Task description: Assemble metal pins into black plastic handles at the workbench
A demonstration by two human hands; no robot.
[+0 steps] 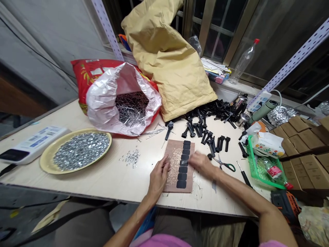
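My left hand [159, 173] rests on the left edge of a thin wooden board [172, 181], fingers apart and holding nothing. A column of several black rounded rectangular pieces [182, 168] lies along the board beside a patch of pale wood chips [174, 168]. My right hand [202, 164] comes in from the right, its fingertips on those pieces. Whether it grips one is hidden. Loose black plastic parts [212, 144] lie scattered just beyond the board, and a pair of green-handled scissors [223, 164] sits right of my right hand.
A white bag of nails [132, 108] and a brass-coloured tray of small metal pieces [81, 151] stand to the left. Behind lie a kraft paper sack [164, 58] and red sack [95, 73]. A green basket [262, 168] and cardboard boxes [300, 144] stand right.
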